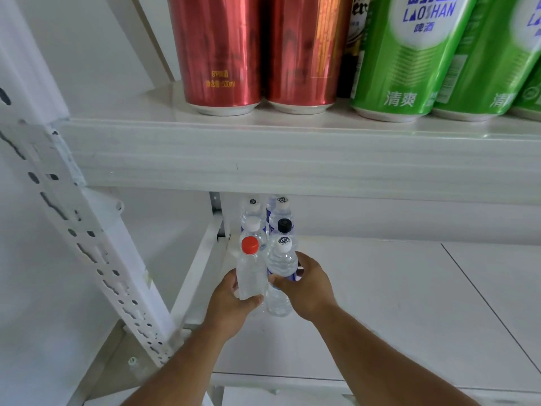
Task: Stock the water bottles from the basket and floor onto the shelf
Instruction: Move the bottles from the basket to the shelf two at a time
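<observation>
Both hands reach into the lower shelf (395,303) at its left end. My left hand (231,303) grips a clear water bottle with a red cap (250,268). Beside it, my right hand (307,285) grips a clear bottle with a white scribbled cap (281,262). Both bottles stand upright, side by side and touching. Behind them stand several more bottles in two rows: a white-capped bottle (253,230), a black-capped bottle (284,227) and two further back (281,208). The basket and floor are out of view.
The upper shelf board (292,153) hangs low over the bottles and carries tall red cans (222,51) and green cans (409,54). A perforated white upright post (87,244) stands at the left. The lower shelf's white surface stretches away to the right.
</observation>
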The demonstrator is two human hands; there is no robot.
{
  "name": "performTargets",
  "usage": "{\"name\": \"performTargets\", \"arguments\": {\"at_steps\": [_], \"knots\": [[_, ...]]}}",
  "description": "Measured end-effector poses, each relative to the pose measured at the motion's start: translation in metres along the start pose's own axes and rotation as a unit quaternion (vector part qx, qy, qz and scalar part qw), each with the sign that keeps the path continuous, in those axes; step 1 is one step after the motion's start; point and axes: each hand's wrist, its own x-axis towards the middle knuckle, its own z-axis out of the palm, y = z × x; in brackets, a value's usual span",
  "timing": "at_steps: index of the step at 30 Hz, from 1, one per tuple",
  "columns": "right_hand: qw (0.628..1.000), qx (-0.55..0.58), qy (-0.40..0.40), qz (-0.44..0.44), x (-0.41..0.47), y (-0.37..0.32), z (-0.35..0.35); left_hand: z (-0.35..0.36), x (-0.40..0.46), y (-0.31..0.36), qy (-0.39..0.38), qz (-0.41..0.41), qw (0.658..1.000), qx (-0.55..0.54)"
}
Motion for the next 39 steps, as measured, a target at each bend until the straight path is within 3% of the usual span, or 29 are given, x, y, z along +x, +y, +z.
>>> {"name": "performTargets", "arguments": {"at_steps": [9, 18, 26, 30, 39], "knots": [[0.999, -0.022, -0.014, 0.037, -0.008, 0.012, -0.001, -0.001, -0.009, -0.017, -0.024, -0.045, 0.999, 0.012], [0.985, -0.139, -0.035, 0.095, -0.065, 0.02, -0.009, -0.012, -0.064, -0.016, -0.059, -0.067, 0.985, 0.144], [0.97, -0.228, -0.05, 0.066, -0.154, 0.037, -0.028, -0.015, -0.157, -0.021, -0.079, -0.038, 0.97, 0.228], [0.945, -0.315, -0.086, 0.033, -0.214, 0.066, -0.037, -0.014, -0.215, -0.032, -0.07, -0.022, 0.953, 0.295], [0.906, -0.385, -0.176, 0.021, -0.353, 0.144, -0.043, 0.01, -0.348, -0.068, -0.139, -0.079, 0.917, 0.365]]}}
